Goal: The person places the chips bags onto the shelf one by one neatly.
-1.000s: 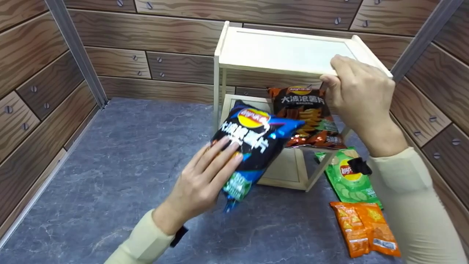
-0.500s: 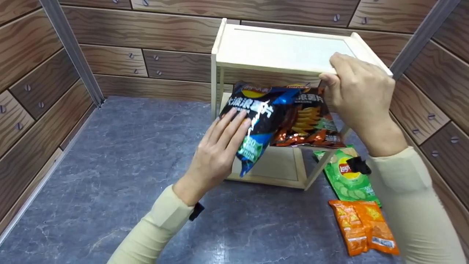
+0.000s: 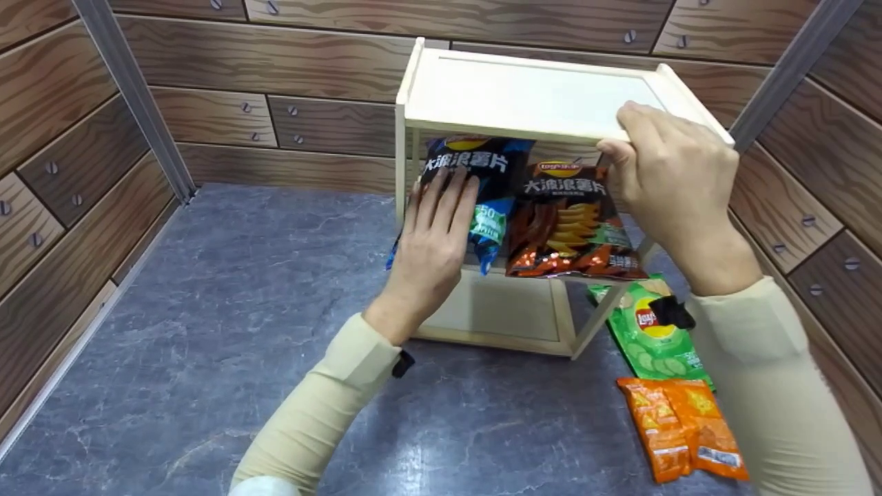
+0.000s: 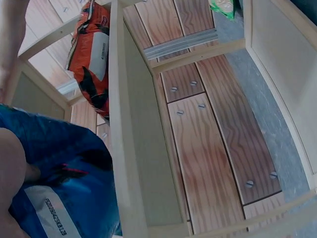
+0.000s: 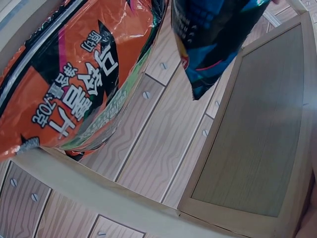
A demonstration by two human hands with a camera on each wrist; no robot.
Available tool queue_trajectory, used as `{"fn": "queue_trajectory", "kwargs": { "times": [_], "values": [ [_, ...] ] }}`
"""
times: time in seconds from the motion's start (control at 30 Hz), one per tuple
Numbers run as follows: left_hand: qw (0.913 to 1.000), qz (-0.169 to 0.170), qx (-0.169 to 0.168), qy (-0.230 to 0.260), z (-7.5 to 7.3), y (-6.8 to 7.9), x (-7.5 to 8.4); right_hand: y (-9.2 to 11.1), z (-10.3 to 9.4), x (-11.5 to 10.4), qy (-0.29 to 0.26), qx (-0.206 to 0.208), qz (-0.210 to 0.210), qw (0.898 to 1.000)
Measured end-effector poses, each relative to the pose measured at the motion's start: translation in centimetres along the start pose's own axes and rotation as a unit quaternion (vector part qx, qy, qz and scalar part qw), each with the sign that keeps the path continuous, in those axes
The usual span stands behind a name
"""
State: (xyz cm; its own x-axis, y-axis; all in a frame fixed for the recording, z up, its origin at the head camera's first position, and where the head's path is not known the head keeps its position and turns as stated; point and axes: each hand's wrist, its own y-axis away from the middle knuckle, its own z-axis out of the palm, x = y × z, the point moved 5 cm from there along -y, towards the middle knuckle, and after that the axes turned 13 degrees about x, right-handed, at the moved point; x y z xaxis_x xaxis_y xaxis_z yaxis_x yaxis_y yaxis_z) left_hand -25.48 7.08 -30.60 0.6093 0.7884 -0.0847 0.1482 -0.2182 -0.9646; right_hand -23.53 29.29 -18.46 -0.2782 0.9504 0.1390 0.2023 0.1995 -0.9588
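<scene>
My left hand (image 3: 434, 238) holds a black-and-blue bag of potato chips (image 3: 495, 217), its fingers lying over the front. The bag is at the left of the middle shelf of a pale wooden rack (image 3: 506, 103). In the left wrist view, the chip bag's blue back (image 4: 74, 163) shows with part of the hand against it. Beside it, a black-and-orange chip bag (image 3: 568, 224) leans upright on the same shelf. My right hand (image 3: 682, 169) grips the front edge of the rack's top panel near its right corner, thumb below the fingers.
A green chip bag (image 3: 658, 337) lies on the grey marbled floor right of the rack. Nearer lies an orange snack bag (image 3: 685, 430). The rack's bottom shelf (image 3: 496, 306) is below the bags. Wood-patterned walls (image 3: 275, 55) stand behind and at both sides.
My left hand has carried the blue chip bag up and back into the rack, turning it more upright, left of the orange one. The right hand keeps its grip on the rack.
</scene>
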Motion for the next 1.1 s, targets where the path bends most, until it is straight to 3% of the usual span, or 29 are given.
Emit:
{"fn": "queue_trajectory", "kwargs": {
  "times": [0.27, 0.47, 0.73, 0.93, 1.1],
  "values": [
    [0.9969, -0.001, -0.057, -0.055, 1.9, 0.7, 0.5, -0.2, -0.1, -0.1, -0.003, 0.006, -0.004, 1.0],
    [0.9899, -0.014, -0.138, -0.03, 2.7, 1.1, 0.7, -0.2, -0.1, 0.1, -0.001, 0.004, 0.0, 1.0],
    [0.9708, -0.023, -0.239, 0.005, 3.1, 1.4, 0.3, -0.2, -0.3, 0.2, -0.001, 0.008, 0.003, 1.0],
    [0.9604, -0.034, -0.276, 0.023, 3.0, 1.5, 0.0, -0.2, -0.2, 0.2, -0.003, 0.009, 0.0, 1.0],
    [0.9606, -0.041, -0.271, 0.047, 2.7, 1.8, -0.4, 0.0, 0.0, 0.0, -0.007, 0.009, 0.003, 1.0]
  ]
}}
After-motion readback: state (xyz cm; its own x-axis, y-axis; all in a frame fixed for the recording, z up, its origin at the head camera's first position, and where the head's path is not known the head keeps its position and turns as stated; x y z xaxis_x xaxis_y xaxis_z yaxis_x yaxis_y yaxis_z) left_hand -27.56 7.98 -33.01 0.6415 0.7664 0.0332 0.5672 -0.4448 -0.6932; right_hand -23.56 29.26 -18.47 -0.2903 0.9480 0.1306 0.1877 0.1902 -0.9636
